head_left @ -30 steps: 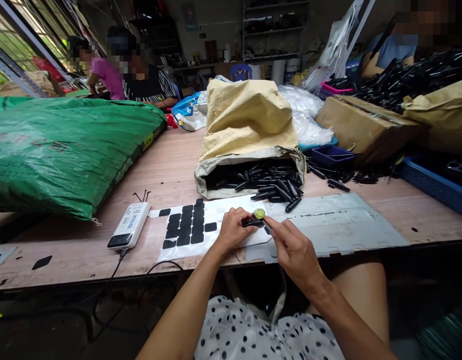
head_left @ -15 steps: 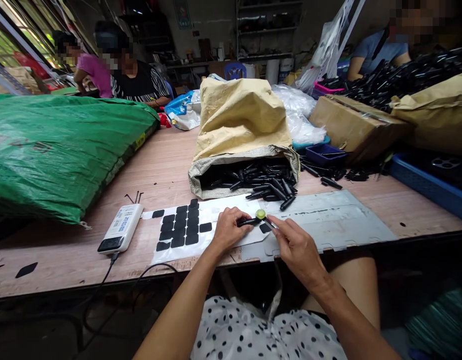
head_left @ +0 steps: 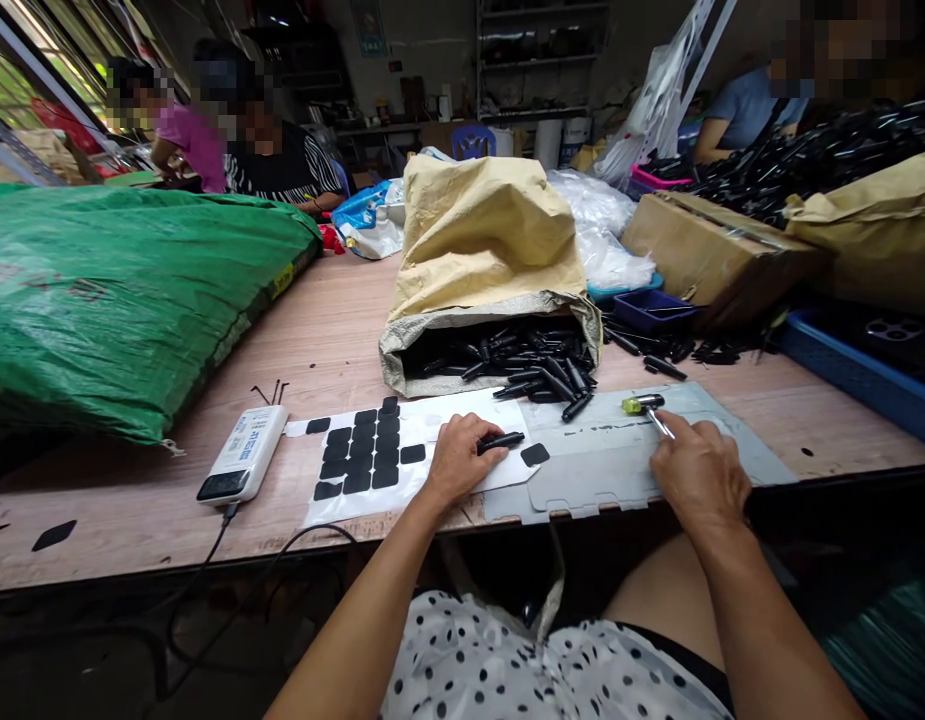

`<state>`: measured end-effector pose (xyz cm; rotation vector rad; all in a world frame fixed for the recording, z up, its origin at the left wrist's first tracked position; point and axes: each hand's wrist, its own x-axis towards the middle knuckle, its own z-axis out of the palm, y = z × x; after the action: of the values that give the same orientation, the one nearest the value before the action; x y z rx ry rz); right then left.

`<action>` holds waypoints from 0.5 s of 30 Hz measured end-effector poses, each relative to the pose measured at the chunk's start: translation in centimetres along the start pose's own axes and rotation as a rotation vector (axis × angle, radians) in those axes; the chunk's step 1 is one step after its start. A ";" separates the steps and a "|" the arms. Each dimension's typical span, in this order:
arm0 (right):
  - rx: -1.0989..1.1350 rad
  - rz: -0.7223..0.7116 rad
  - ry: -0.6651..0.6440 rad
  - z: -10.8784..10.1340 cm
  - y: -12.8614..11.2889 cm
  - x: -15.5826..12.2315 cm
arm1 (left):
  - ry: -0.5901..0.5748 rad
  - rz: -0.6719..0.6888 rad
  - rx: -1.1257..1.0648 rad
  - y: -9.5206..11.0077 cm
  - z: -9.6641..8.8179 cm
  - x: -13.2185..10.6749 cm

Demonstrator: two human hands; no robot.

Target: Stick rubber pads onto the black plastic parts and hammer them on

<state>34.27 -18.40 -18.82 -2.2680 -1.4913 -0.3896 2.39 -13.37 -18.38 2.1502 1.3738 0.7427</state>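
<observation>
1 black tube [head_left: 508, 440] sits over the white sheet [head_left: 516, 470], pinched by the left hand [head_left: 458, 455]; the right hand [head_left: 698, 470] grips 1 mallet [head_left: 643, 404], well apart. Likely tapping work; a tap calls for a steady tube.

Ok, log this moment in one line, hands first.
left hand: holds black piece | right hand: grips hammer-like tool | tan bag: black tubes at open mouth

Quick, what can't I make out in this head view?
Head view:
Held end of the black piece: hidden by the left hand.
Grip end of the tool: hidden by the right hand.
Blue tray: cut off by right edge.
Print on the white device: too small.
</observation>
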 end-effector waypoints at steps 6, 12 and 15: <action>0.342 -0.216 0.008 -0.5 -4.2 -0.3 | -0.040 0.009 -0.009 0.0 -0.3 -0.1; 0.520 -0.629 -0.257 -0.7 -10.3 -1.9 | -0.048 0.057 -0.015 -0.2 -0.2 -0.1; 0.405 -0.724 -0.259 -0.7 -11.6 -2.4 | -0.043 0.075 -0.023 -0.5 -0.2 -0.2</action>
<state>22.64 -16.52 -17.24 -1.4548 -2.2639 0.0289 1.90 -13.35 -18.59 2.1969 1.2631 0.7326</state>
